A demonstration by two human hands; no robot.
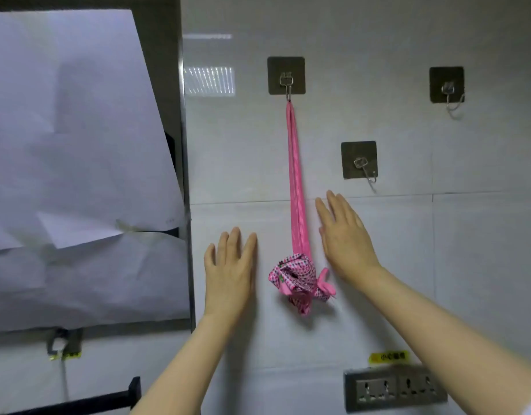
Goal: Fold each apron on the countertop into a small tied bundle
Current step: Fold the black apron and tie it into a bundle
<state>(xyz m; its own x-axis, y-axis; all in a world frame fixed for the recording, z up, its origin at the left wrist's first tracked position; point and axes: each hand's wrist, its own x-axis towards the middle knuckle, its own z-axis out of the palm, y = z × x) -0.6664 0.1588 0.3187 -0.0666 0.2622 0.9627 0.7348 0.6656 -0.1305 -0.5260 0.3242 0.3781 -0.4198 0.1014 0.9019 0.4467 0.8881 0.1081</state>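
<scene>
Grey tiled wall (pixel 482 250) is taking up most of the view, one surface.

White paper sheets (pixel 69 139) are on the left side. They're creased and overlapping, hanging over a dark panel. Looks like two or three, can't count exactly.

Two hands, with bare forearms reaching up at the wall:
- left hand (pixel 230 262) is lying flat, palm toward the tile. Fingers are straight and close together, thumb slightly out, gripping nothing. It's sitting near the bundle, on its left, apart from it.
- right hand (pixel 345 238) is sitting higher, also flat with straight fingers, gripping nothing. Its index edge is running just beside the strap, on the strap's right, and the wrist is just beside the bundle.
- can't tell if either palm is actually pressing on the tile.

One apron bundle (pixel 297 280): pink with a dotted print, scrunched small and tied. It's hanging against the wall between the two hands.

One pink strap (pixel 297 181), doubled, is running straight up from the bundle.

One socket panel (pixel 396 389) is at bottom right, with two outlets.

Three adhesive hooks:
- upper-left hook (pixel 286 76) is carrying the strap.
- middle hook (pixel 359 160) is carrying nothing.
- upper-right hook (pixel 446 84) is carrying nothing.

One yellow label (pixel 388 357) is sitting just above the socket panel, text too blurred to read.
</scene>
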